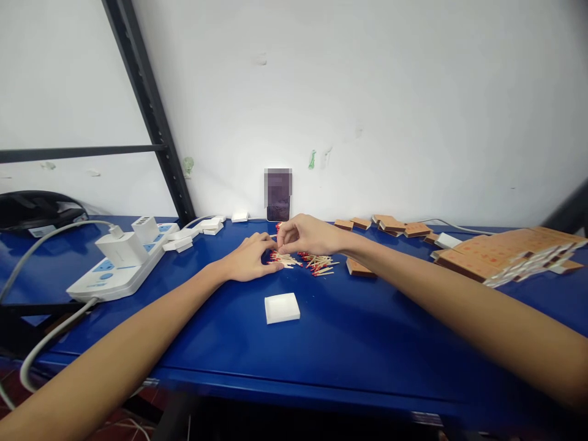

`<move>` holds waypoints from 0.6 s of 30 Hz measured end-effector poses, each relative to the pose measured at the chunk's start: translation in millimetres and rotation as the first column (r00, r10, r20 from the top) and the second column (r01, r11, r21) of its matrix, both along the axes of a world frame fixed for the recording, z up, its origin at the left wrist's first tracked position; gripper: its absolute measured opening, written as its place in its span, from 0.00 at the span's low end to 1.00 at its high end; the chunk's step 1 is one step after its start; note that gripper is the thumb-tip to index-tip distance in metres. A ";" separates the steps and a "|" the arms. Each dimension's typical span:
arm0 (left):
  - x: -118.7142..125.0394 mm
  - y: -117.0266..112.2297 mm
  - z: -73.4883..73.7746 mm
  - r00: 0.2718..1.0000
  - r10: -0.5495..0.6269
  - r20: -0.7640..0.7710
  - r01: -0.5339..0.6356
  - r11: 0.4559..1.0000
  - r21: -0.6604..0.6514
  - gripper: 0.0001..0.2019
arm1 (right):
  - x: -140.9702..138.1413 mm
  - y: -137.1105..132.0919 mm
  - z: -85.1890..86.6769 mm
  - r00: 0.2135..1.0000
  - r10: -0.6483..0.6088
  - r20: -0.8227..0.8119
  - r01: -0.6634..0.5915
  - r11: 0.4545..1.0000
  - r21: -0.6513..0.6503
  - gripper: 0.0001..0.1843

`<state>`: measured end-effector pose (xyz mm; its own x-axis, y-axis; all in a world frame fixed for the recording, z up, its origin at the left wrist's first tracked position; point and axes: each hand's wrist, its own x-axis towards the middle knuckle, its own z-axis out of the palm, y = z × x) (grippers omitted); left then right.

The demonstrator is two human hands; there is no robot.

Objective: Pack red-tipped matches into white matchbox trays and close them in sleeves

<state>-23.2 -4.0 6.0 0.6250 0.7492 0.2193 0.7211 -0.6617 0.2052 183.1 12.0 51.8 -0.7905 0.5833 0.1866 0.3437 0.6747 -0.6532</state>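
Matches (321, 264) lie just under my pinched right hand (305, 234). My left hand (250, 257) curves loosely beside them. What either grips, I can't tell.

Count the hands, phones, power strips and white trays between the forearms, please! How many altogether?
Hands: 2 (left hand, right hand)
Phone: 1
Power strip: 1
White tray between the forearms: 1
Total: 5
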 end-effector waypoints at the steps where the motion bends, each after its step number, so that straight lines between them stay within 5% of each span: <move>1: 0.2 -0.6 0.8 1.000 -0.002 0.000 0.002 1.000 -0.004 0.21 | -0.5 -0.1 -3.0 1.000 -0.001 -0.010 0.001 1.000 0.009 0.03; 9: 0.7 -2.7 4.9 0.999 -0.035 0.010 0.035 0.999 -0.023 0.20 | 4.9 -4.8 -16.5 0.992 -0.124 0.018 0.115 0.960 0.255 0.06; 18: -0.5 -4.3 5.7 0.999 -0.024 0.024 0.025 0.999 -0.032 0.17 | 14.9 -4.5 -10.9 0.935 -0.170 0.311 0.033 0.915 0.402 0.08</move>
<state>-23.7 -8.3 11.7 0.6385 0.7404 0.2100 0.6993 -0.6721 0.2435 198.0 7.5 40.9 -0.7859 0.6001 0.1492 0.5742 0.7978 -0.1839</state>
